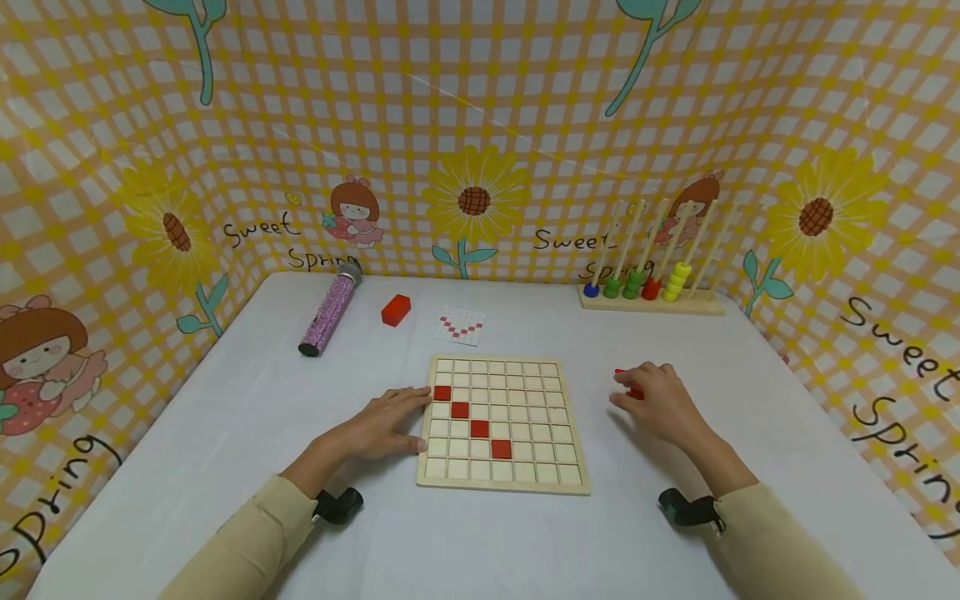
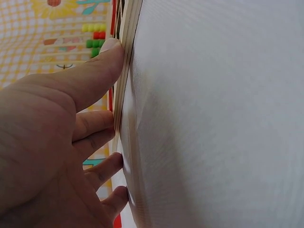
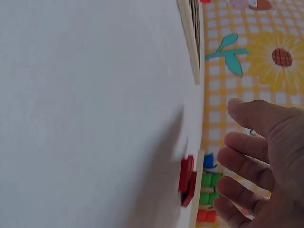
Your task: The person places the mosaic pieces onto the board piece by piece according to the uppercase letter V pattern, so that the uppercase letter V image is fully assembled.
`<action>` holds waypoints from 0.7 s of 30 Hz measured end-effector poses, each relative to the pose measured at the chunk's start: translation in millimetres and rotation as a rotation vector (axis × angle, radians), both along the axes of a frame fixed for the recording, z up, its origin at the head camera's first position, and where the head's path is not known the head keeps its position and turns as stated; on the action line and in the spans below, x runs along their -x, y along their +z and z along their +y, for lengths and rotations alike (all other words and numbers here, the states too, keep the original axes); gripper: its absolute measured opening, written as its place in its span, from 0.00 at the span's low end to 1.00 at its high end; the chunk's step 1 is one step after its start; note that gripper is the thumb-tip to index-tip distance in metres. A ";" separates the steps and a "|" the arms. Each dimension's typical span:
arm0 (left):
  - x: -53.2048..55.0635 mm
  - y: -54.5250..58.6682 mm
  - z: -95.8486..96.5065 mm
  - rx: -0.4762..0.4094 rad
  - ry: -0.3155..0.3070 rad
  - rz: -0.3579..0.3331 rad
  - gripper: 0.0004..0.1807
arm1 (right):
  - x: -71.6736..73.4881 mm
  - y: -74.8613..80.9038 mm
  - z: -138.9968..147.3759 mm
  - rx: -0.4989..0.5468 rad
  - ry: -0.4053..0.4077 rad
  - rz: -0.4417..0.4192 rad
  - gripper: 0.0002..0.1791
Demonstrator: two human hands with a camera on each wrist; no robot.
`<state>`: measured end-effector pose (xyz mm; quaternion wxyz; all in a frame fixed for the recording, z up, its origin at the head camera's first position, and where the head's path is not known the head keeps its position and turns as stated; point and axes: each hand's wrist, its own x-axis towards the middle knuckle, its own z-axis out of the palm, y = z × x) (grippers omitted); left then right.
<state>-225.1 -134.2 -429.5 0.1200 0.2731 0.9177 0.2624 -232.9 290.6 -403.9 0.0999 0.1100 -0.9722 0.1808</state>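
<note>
A wooden grid board (image 1: 510, 488) lies flat in the head view. Several red square tiles (image 1: 480, 428) sit in its cells, stepping down diagonally from the left side. My left hand (image 1: 386, 423) touches the board's left edge with its thumb and fingertips; the left wrist view shows the thumb (image 2: 102, 71) against the wooden side. To the right of the board, my right hand (image 1: 660, 402) hovers over a few loose red tiles (image 3: 186, 178), partly hidden by it in the head view. In the right wrist view its slightly bent fingers (image 3: 242, 164) hold nothing and stay apart from the tiles.
Behind the board lies a small card (image 1: 460, 327) with a red V pattern on a grid. A red block (image 1: 396, 310) and a glittery pink microphone (image 1: 330, 315) lie back left. At the back right stands a bead rack (image 1: 652, 305) with upright pegs. Patterned cloth walls surround the white table.
</note>
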 end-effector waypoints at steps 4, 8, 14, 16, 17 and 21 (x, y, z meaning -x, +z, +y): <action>-0.2 -0.1 0.6 0.003 0.006 -0.002 0.39 | 3.5 -2.8 12.9 -0.024 -0.042 -0.026 0.21; 0.0 -0.1 0.8 0.007 0.006 0.002 0.39 | 8.0 -5.1 23.6 -0.033 -0.075 -0.070 0.23; -0.3 0.5 1.3 0.001 0.015 -0.006 0.39 | 13.2 -7.6 34.1 -0.031 -0.102 -0.123 0.24; -0.3 0.4 1.5 0.000 0.019 -0.007 0.39 | 14.6 -8.9 36.6 -0.035 -0.113 -0.138 0.24; -0.3 0.4 1.6 0.000 0.020 -0.007 0.39 | 15.3 -9.9 38.1 -0.038 -0.117 -0.143 0.24; -0.1 0.3 1.7 -0.001 0.020 -0.005 0.39 | 17.2 -13.5 43.1 -0.053 -0.130 -0.162 0.23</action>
